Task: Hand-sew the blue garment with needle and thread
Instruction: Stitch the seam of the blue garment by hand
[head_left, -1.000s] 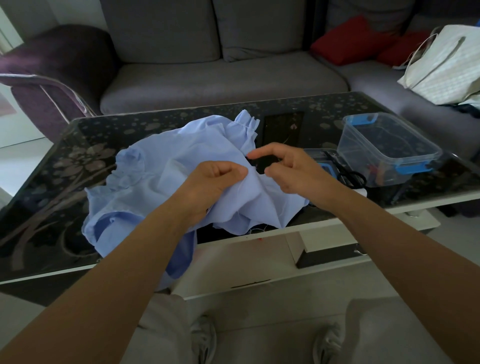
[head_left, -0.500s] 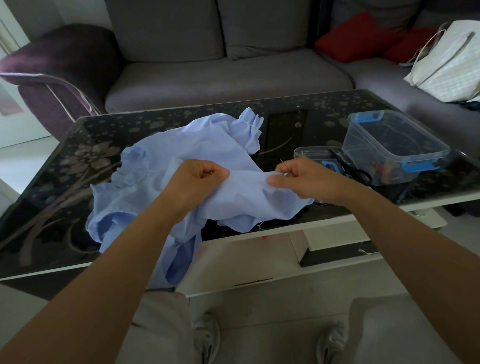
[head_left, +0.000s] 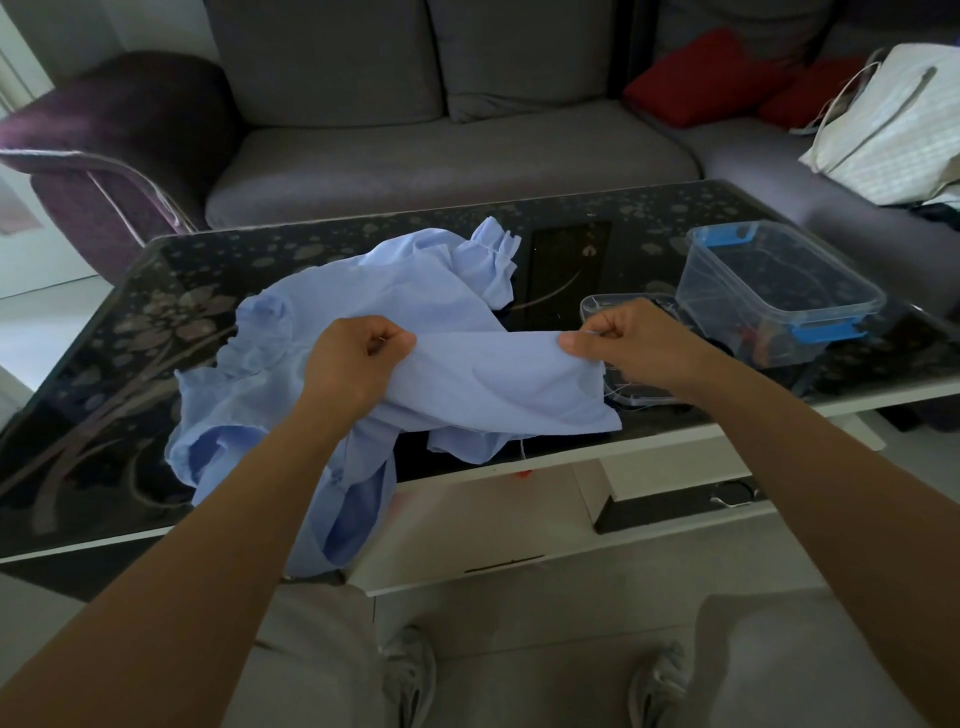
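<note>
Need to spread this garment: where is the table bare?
Bare table left of the blue garment, and between its ruffled cuff and the clear box. Crowded around the right hand: box, flat case.

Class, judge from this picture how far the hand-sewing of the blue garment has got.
Done: a loose thread hangs below the blue garment, so some stitching may exist. In hand: the left hand and right hand pinch one edge, stretched taut between them. Left: no needle is discernible, so the sewing itself looks unfinished.

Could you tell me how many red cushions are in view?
2: one cushion in the sofa corner, the other cushion beside the white bag, which may hide more.
</note>
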